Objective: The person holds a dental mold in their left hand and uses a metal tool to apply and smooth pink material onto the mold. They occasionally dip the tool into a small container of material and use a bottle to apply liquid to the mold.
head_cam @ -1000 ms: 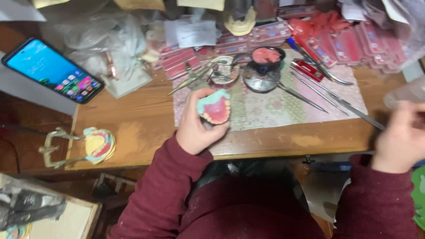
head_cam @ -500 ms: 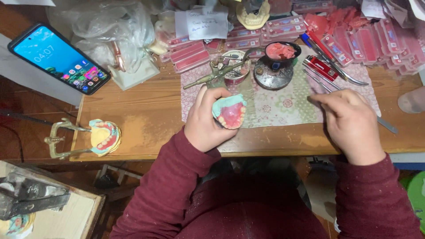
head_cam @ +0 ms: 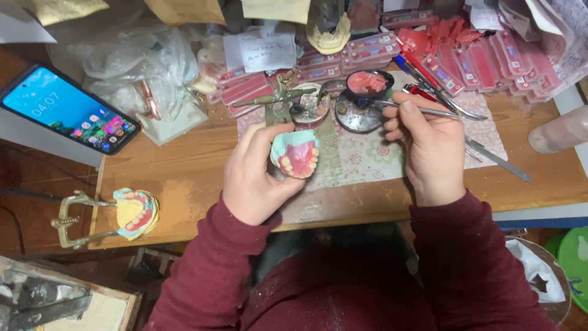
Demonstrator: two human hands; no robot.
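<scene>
Above the patterned mat on the wooden counter [head_cam: 184, 184], left hand [head_cam: 257, 178] clamps the teal-and-pink denture model [head_cam: 296, 153]; right hand [head_cam: 429, 138], just right of it, pinches a slim metal instrument [head_cam: 398, 108] pointing left.

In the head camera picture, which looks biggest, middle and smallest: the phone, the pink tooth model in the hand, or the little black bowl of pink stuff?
1. Phone, clearly the largest.
2. Tooth model in the left hand; held up nearer the camera, so it may look bigger than it is.
3. Black bowl, only slightly smaller, so ranks two and three are unsure.
</scene>
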